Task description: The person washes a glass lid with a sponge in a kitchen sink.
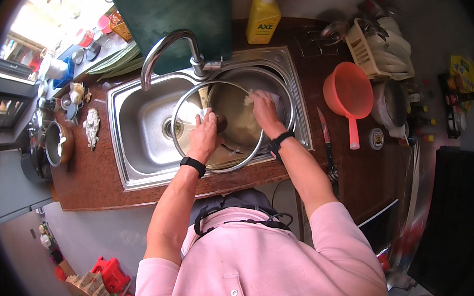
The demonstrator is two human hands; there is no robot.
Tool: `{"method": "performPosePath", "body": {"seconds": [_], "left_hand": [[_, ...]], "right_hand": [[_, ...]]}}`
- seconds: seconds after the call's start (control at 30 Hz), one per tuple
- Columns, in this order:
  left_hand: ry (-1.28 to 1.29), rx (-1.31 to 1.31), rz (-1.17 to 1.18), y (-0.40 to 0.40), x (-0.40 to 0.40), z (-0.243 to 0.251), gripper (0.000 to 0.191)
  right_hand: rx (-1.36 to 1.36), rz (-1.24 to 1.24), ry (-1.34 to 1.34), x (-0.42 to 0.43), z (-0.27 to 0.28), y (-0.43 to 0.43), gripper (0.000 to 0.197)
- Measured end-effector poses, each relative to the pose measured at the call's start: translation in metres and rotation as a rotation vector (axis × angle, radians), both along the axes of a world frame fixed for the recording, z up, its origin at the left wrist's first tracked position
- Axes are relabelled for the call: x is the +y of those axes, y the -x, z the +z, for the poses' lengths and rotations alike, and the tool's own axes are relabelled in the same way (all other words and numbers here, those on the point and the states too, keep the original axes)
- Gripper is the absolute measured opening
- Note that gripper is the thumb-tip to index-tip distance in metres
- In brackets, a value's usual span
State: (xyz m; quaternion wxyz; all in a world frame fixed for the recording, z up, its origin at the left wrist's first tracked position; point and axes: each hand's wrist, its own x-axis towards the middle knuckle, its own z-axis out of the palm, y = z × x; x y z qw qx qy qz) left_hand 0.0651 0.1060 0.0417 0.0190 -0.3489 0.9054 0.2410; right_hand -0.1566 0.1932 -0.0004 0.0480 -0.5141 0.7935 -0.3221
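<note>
Over the double-bowl steel sink (146,113) rests a round glass pot lid with a metal rim (183,96), tilted across the divider. My left hand (205,133) grips the lid at its middle, around the dark knob (221,124). A pale, crumpled scrubber or cloth (248,98) is pinched in my right hand (265,110), at the lid's right side. Under the lid, in the right bowl, sits a large round metal pan (252,72) with cloudy water. A wooden handle (203,97) shows beside the lid's upper part. The chrome faucet (166,43) arches over the left bowl.
Right of the sink lie a knife (324,128) and a red plastic dipper (347,91), near a dish rack (363,52). A yellow soap bottle (263,20) and a green board (172,11) stand behind. Left are a crumpled white cloth (92,128) and a brown pot (66,142).
</note>
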Motion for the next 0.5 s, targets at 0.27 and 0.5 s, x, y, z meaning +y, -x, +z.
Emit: {"method": "performPosePath", "body": {"seconds": [0.27,0.5], "left_hand": [[-0.021,0.011,0.052,0.000,-0.001,0.000,0.074],[-0.023,-0.002,0.018,0.005,0.006,0.006,0.072]], "right_hand": [[-0.010,0.086,0.057,0.021,0.006,-0.031,0.032],[-0.023,0.075,-0.049,0.120,0.015,-0.072,0.033]]}}
